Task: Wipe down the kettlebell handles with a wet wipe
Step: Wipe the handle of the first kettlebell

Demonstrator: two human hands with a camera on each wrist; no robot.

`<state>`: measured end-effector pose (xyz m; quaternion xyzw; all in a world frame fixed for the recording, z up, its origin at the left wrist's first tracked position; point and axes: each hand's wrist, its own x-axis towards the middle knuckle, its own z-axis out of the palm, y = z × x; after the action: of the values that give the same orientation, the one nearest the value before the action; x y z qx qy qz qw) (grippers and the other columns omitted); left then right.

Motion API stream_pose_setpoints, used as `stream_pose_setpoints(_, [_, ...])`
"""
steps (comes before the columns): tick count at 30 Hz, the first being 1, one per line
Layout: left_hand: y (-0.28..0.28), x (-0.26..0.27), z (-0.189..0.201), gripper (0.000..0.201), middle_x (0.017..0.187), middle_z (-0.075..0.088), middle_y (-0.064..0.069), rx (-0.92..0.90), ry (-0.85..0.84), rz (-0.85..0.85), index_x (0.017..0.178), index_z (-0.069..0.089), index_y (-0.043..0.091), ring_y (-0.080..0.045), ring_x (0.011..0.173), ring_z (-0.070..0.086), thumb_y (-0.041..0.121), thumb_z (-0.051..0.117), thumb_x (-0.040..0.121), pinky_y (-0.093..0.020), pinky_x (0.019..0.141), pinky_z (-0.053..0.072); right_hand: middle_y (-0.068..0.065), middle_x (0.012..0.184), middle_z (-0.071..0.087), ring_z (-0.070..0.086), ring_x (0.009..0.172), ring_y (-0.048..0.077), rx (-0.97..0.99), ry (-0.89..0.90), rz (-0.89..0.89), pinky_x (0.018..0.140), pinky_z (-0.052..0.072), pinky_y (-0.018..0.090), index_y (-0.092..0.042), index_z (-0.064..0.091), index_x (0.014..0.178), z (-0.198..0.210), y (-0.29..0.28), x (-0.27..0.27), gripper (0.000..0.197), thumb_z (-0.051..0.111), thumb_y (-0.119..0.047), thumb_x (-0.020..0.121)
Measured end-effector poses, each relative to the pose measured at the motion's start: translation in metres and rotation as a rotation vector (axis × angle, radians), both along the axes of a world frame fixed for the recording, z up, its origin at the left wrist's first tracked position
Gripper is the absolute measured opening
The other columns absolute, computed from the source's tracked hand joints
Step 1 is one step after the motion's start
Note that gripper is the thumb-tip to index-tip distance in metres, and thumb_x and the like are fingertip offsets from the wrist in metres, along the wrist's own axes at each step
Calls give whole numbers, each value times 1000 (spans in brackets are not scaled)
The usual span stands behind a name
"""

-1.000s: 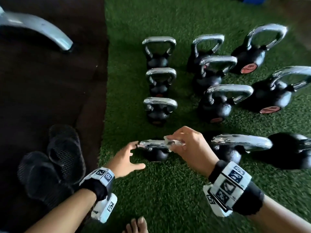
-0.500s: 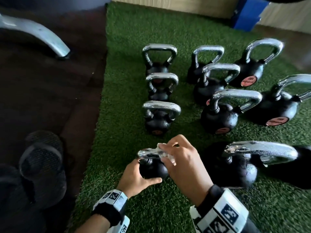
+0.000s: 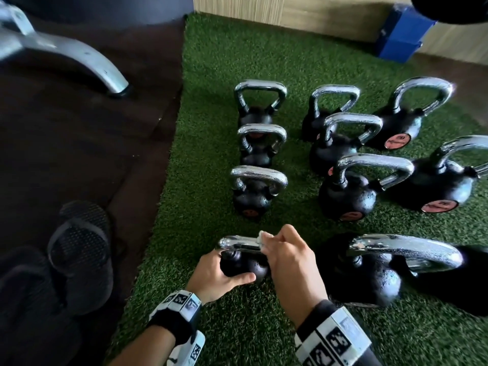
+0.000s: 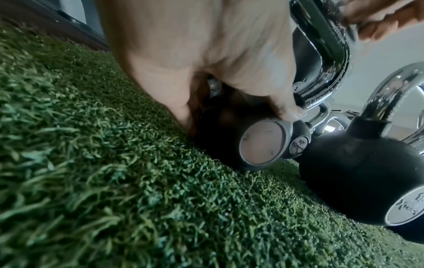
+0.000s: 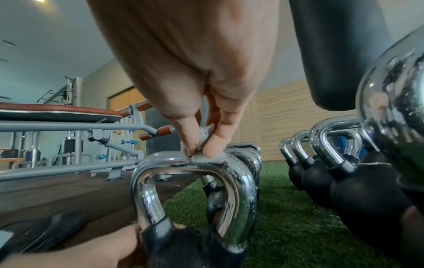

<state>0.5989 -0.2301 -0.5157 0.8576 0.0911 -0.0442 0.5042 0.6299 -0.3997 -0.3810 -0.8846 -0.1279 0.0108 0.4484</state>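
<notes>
Chrome handle (image 3: 239, 243) of the nearest small kettlebell (image 3: 244, 265) on turf, mid-wipe.
Right hand (image 3: 289, 256) pinches a tiny wet wipe (image 5: 205, 135) on its top; left hand (image 3: 215, 274) grips the ball. Wet chrome may let the wipe slip free.

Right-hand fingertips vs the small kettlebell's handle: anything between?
Yes: the wet wipe, pinched by the right hand, lies against the chrome handle. Right wrist view shows it.

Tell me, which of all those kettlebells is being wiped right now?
The smallest kettlebell, nearest in the left column: the left hand holds its black ball while the right hand presses the wet wipe onto its handle.
</notes>
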Motion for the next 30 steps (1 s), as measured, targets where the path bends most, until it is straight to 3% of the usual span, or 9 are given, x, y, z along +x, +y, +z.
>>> stream_pose_setpoints(3, [1, 0, 0, 79, 109, 72, 25, 17, 66, -3, 120, 64, 37, 10, 104, 64, 78, 83, 56, -16, 97, 51, -16, 82, 58, 55, 73, 0, 69, 17, 22, 71, 51, 21, -1, 71, 100, -1, -1, -4, 28, 57, -25, 100])
stream_pose_setpoints(6, [0, 0, 2, 84, 111, 70, 24, 51, 100, -6, 122, 63, 33, 11, 105, 63, 81, 81, 55, -14, 97, 50, -13, 78, 53, 54, 62, -3, -79, -136, -54, 59, 42, 3, -10, 78, 101, -4, -19, -4, 12, 72, -11, 91])
stream_pose_setpoints(9, [0, -1, 5, 80, 109, 67, 28, 45, 107, 8, 120, 59, 39, 21, 102, 58, 80, 81, 56, 1, 90, 42, -13, 68, 49, 45, 55, -3, -180, -90, -141, 56, 40, 1, -14, 80, 102, -6, -36, 1, 19, 79, -9, 84])
stream_pose_setpoints(12, [1, -1, 5, 82, 111, 67, 25, 39, 122, 26, 120, 58, 37, 16, 103, 59, 81, 81, 55, 3, 88, 39, -11, 69, 52, 48, 58, -2, -175, -100, -124, 57, 39, 1, -17, 79, 104, -10, -37, 5, 25, 81, -8, 81])
stream_pose_setpoints(17, [0, -1, 7, 81, 108, 64, 27, 30, 122, 30, 113, 51, 43, 20, 98, 55, 88, 76, 50, 9, 80, 34, -7, 79, 62, 55, 67, -1, -196, 16, -138, 61, 42, 5, -15, 78, 106, -18, -44, 14, 23, 79, -12, 84])
stream_pose_setpoints(19, [1, 0, 8, 82, 109, 66, 25, 29, 118, 32, 113, 53, 41, 18, 100, 57, 87, 77, 50, 7, 84, 36, -10, 80, 64, 53, 68, -4, -239, 95, -117, 62, 40, 2, -14, 79, 102, -21, -49, 20, 16, 77, -13, 86])
stream_pose_setpoints(23, [1, -1, 5, 83, 113, 70, 20, 62, 111, 26, 120, 59, 36, 4, 107, 64, 81, 80, 54, -11, 96, 45, -11, 71, 68, 57, 66, -5, -269, 151, -49, 55, 41, 9, -20, 80, 85, -23, -54, 25, 6, 75, -21, 88])
stream_pose_setpoints(26, [1, -1, 4, 86, 115, 70, 19, 69, 105, 14, 123, 59, 33, 3, 109, 64, 80, 81, 55, -16, 100, 47, -8, 73, 74, 67, 70, 4, -219, 214, -72, 62, 50, 22, -21, 80, 85, -29, -55, 28, 4, 77, -24, 86])
stream_pose_setpoints(30, [0, -1, 9, 79, 116, 71, 23, 57, 64, -8, 127, 58, 37, 8, 111, 64, 72, 83, 61, -18, 104, 49, -6, 69, 75, 72, 69, 6, -135, 359, -97, 66, 55, 23, -22, 79, 77, -46, -50, 29, 7, 82, -16, 80])
